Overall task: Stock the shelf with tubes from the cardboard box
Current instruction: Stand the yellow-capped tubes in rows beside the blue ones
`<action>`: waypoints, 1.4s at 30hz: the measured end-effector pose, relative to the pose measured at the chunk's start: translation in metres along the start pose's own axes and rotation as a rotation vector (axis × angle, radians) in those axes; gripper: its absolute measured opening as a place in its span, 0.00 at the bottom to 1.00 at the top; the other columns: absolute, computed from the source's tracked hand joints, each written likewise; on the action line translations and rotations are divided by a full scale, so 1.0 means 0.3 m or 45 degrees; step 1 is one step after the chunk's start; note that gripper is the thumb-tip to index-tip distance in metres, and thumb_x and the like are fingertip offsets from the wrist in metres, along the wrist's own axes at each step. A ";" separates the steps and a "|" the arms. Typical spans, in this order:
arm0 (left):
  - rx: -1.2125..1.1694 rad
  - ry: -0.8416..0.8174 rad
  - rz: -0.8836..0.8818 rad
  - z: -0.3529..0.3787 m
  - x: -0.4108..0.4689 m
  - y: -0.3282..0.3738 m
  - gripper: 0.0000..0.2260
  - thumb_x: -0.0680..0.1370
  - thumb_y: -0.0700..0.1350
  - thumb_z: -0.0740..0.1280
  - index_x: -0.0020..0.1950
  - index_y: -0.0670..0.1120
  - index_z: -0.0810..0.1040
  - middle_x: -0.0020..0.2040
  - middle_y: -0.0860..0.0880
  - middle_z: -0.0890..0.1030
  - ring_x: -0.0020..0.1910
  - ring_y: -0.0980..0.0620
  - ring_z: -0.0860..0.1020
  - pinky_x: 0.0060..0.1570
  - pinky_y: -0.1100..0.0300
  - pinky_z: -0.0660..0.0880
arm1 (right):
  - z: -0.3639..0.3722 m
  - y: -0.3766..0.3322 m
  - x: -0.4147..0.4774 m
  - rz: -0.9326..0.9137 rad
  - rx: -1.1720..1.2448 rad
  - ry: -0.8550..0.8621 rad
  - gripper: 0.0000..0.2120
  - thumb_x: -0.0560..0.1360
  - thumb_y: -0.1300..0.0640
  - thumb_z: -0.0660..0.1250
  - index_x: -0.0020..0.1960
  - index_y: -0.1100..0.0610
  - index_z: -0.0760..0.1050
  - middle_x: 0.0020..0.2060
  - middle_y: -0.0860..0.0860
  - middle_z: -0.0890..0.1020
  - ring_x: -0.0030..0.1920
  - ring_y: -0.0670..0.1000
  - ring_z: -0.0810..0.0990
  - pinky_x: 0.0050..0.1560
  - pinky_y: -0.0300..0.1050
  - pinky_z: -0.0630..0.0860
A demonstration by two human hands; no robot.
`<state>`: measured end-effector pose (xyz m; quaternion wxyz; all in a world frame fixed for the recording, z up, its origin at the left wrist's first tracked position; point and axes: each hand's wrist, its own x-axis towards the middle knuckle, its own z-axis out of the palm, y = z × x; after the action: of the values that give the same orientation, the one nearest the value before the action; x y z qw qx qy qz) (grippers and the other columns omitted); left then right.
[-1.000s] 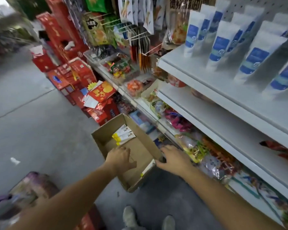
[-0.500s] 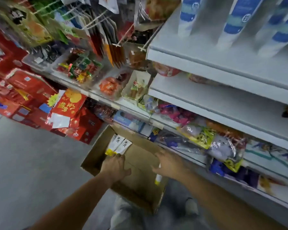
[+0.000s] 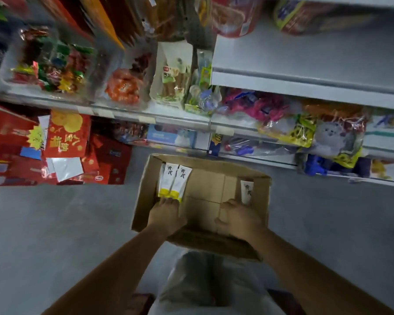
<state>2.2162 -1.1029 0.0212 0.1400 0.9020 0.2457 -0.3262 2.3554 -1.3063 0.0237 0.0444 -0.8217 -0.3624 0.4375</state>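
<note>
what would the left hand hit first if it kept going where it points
The yellow caps of the tubes in the cardboard box; the left hand looks right at them, contact unclear.

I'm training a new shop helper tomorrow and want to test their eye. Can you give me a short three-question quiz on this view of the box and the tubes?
1. True or false: the cardboard box stands on a shelf.
2. The tubes at the fingertips of the left hand have caps of which colour? A red, B yellow, C blue.
3. Short answer: which hand is nearest the lone tube that lies apart from the others, against the box's wall?

Key
1. False: it stands on the floor.
2. B.
3. The right hand.
</note>
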 end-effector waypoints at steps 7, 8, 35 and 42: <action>-0.142 -0.030 -0.130 0.154 0.114 -0.086 0.19 0.78 0.58 0.61 0.63 0.48 0.73 0.60 0.47 0.78 0.58 0.48 0.76 0.56 0.53 0.75 | 0.156 0.046 0.128 0.048 0.068 -0.065 0.24 0.75 0.37 0.60 0.63 0.52 0.72 0.57 0.50 0.76 0.52 0.49 0.76 0.50 0.47 0.77; -0.198 -0.014 -0.160 0.165 0.144 -0.089 0.19 0.77 0.58 0.63 0.62 0.48 0.74 0.59 0.47 0.78 0.58 0.47 0.76 0.56 0.53 0.75 | 0.169 0.056 0.150 0.078 0.089 -0.058 0.24 0.75 0.37 0.60 0.64 0.52 0.71 0.58 0.50 0.76 0.53 0.50 0.76 0.50 0.47 0.77; -0.661 0.368 -0.344 0.324 0.487 -0.135 0.14 0.80 0.45 0.60 0.65 0.45 0.75 0.60 0.43 0.77 0.60 0.41 0.76 0.56 0.50 0.74 | 0.443 -0.193 0.712 0.548 1.690 0.115 0.05 0.71 0.61 0.72 0.47 0.58 0.80 0.44 0.58 0.83 0.43 0.57 0.81 0.46 0.53 0.77; -0.897 0.389 -0.732 0.318 0.448 -0.143 0.21 0.79 0.39 0.58 0.73 0.47 0.68 0.72 0.45 0.64 0.66 0.42 0.72 0.60 0.50 0.72 | 0.455 -0.260 0.756 0.640 1.719 0.140 0.16 0.68 0.54 0.79 0.50 0.56 0.76 0.52 0.57 0.82 0.48 0.60 0.84 0.40 0.55 0.82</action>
<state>2.2332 -1.0588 -0.1424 0.3036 0.7328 0.5985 -0.1124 2.2898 -1.1383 -0.1854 0.4585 -0.6944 0.1896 0.5211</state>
